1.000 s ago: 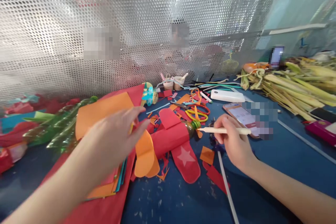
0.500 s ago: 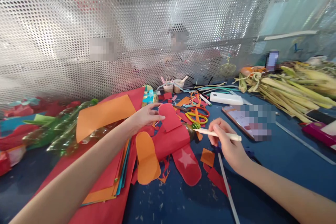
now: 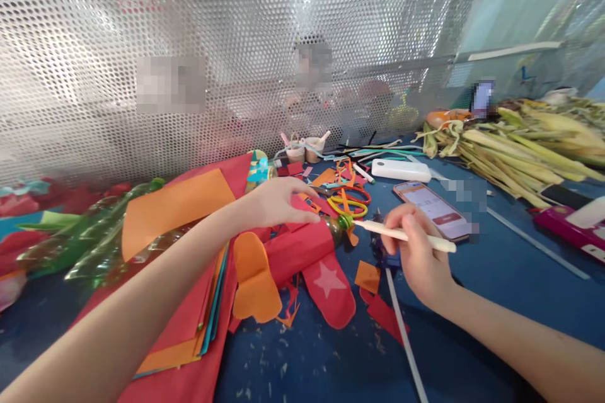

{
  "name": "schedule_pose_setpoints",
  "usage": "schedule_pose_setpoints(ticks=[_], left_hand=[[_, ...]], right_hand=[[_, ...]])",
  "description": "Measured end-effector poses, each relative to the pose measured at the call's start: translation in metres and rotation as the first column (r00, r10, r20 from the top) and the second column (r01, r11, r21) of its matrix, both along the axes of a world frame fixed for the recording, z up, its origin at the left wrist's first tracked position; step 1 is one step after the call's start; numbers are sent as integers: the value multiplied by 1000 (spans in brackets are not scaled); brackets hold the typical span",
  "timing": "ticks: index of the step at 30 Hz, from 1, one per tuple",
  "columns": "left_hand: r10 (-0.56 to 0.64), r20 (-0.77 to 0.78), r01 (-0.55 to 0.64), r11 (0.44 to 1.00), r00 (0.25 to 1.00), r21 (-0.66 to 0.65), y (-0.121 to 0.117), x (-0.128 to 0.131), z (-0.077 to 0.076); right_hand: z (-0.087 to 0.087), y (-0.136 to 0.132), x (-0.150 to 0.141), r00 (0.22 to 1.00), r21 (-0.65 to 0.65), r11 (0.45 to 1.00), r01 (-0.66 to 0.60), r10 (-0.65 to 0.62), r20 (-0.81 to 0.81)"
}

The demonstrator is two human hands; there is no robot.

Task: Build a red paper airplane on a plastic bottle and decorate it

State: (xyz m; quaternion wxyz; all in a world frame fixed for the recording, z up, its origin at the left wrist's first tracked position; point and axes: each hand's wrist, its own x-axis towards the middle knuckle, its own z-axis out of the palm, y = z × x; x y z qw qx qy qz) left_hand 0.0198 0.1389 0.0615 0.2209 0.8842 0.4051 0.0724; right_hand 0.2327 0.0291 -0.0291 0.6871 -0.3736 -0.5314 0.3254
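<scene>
My right hand [image 3: 420, 258] grips a cream-coloured pen [image 3: 435, 242], its tip pointing left at the green neck of a bottle [image 3: 344, 223]. The bottle is wrapped in red sheet [image 3: 302, 252] and lies on its side. Over its far side is my left hand [image 3: 278, 204], thumb and fingers apart; the red rounded piece below it is mostly hidden. An orange rounded piece [image 3: 255, 280] leans against the wrapped bottle's left end. Another red rounded piece with a pale star [image 3: 328, 289] lies at its near side.
Scissors [image 3: 347, 198] lie among orange and red scraps [image 3: 368, 277] beyond the bottle. A phone [image 3: 432, 211] and a white device [image 3: 401, 170] are at right, near dried husks [image 3: 520, 151]. Stacked coloured sheets [image 3: 179, 327] and green plastic bottles [image 3: 113, 233] are at left. A perforated metal panel [image 3: 236, 25] stands behind.
My left hand has moved from the upright red rounded piece to lower over the wrapped bottle, and that piece is now largely out of sight. The pen stays in my right hand.
</scene>
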Motion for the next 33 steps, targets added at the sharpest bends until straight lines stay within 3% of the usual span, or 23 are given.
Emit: schedule_pose_setpoints(ticks=[3,7,12,17,26,33], left_hand=[[-162,-123,151,984,979,-96,2,18,8],[-287,-199,245,946,937,-211,20,26,14],[-337,-266,262,923,903,-281,34,20,16],[-352,-329,253,918,876,-306,36,30,6],[-260,-345,128,924,902,-361,44,47,-8],[42,-182,-125,872,982,-474,57,14,-5]], right_hand=[[1,-1,3,1000,17,1000,16,-16,-20],[2,-1,4,1000,11,1000,5,-5,-16],[5,-1,1,1000,26,1000,-3,3,0],[8,-2,1,999,31,1000,0,-1,39],[7,-3,3,997,19,1000,0,-1,75],[7,-3,5,999,22,1000,1,-2,38]])
